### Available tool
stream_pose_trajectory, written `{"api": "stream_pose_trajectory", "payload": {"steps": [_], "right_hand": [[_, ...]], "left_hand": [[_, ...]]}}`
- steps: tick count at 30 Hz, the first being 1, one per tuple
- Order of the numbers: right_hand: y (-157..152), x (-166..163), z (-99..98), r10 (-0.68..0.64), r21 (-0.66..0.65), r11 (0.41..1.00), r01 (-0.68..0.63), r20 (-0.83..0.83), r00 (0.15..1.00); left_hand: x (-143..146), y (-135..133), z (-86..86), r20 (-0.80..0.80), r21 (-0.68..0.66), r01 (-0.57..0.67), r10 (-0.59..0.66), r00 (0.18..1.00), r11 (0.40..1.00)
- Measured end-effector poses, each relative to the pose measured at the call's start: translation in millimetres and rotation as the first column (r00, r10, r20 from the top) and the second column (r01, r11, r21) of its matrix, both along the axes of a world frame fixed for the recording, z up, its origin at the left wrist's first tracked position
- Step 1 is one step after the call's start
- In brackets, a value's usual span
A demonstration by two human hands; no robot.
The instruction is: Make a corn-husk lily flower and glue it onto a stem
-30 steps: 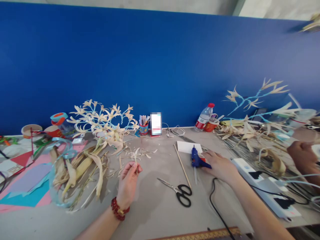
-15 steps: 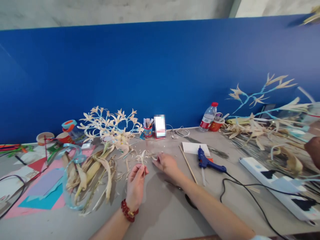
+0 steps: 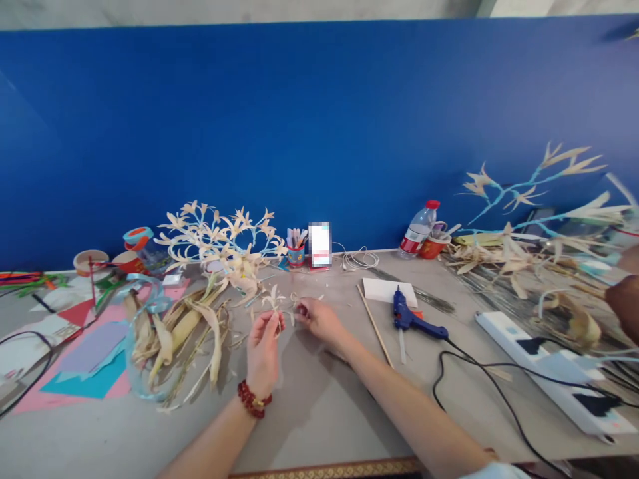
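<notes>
My left hand (image 3: 263, 342) is closed in a pinch, holding a small pale corn husk flower (image 3: 273, 297) upright by its base. Just to its right, my right hand (image 3: 322, 322) is also pinched, with a thin pale husk strip (image 3: 293, 317) at its fingertips; the fingers partly hide it. Left of my hands lies a bundle of dried corn husks (image 3: 187, 336). Behind it stands a branching arrangement of husk flowers (image 3: 224, 243) on light blue stems.
At right are a blue glue gun (image 3: 417, 322), its cord, a wooden stick (image 3: 375, 326) and a white power strip (image 3: 544, 372). A water bottle (image 3: 418, 229) and a phone (image 3: 320, 245) stand by the blue partition (image 3: 319, 126). Another person's hand (image 3: 624, 296) shows at the right edge.
My right hand has moved left, closer to my left hand. The left hand has shifted slightly up and left with the flower. The view has tilted down a little.
</notes>
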State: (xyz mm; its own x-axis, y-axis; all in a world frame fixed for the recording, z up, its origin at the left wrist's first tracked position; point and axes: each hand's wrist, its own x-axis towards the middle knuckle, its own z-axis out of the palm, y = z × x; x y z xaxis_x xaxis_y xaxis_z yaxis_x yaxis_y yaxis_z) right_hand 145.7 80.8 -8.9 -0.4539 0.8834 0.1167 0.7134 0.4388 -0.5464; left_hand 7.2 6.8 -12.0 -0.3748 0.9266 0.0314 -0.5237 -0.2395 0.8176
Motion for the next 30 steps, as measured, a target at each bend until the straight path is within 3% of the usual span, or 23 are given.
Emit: {"api": "stream_pose_trajectory", "payload": {"steps": [6, 12, 14, 16, 18, 20, 25, 30], "right_hand": [[8.6, -18.3, -8.6, 0.004, -0.058, 0.998, -0.016, -0.187, 0.982], [-10.7, 10.8, 5.4, -0.056, -0.165, 0.986, -0.010, -0.389, 0.919], [-24.6, 20.5, 13.5, -0.092, -0.180, 0.984, 0.004, -0.483, 0.871], [-39.3, 26.3, 21.1, -0.124, -0.190, 0.982, -0.001, -0.647, 0.752], [-51.9, 28.7, 27.8, -0.119, -0.131, 0.991, 0.032, -0.742, 0.660], [-60.3, 29.0, 33.8, -0.057, 0.004, 0.996, 0.093, -0.760, 0.647], [-65.3, 29.3, 42.0, 0.206, 0.395, 0.914, 0.093, -0.649, 0.733], [-65.7, 28.4, 40.5, 0.170, 0.437, 0.892, 0.117, -0.563, 0.809]], "left_hand": [[1.1, -2.0, -4.3, -0.027, -0.026, 0.001, -0.001, 1.000, 1.000], [8.0, -9.6, -1.8, 0.002, -0.069, 0.075, -0.075, 0.997, 0.995], [12.8, -13.9, -0.9, 0.026, -0.096, 0.104, -0.102, 0.994, 0.990], [17.8, -18.5, 0.1, 0.043, -0.132, 0.150, -0.146, 0.988, 0.980], [21.8, -22.5, 1.6, 0.054, -0.161, 0.198, -0.192, 0.980, 0.967], [24.2, -25.7, 3.6, 0.050, -0.175, 0.227, -0.221, 0.974, 0.958], [25.6, -30.3, 9.8, 0.011, -0.193, 0.221, -0.223, 0.975, 0.956], [26.6, -33.4, 10.2, -0.062, -0.197, 0.215, -0.231, 0.971, 0.956]]}}
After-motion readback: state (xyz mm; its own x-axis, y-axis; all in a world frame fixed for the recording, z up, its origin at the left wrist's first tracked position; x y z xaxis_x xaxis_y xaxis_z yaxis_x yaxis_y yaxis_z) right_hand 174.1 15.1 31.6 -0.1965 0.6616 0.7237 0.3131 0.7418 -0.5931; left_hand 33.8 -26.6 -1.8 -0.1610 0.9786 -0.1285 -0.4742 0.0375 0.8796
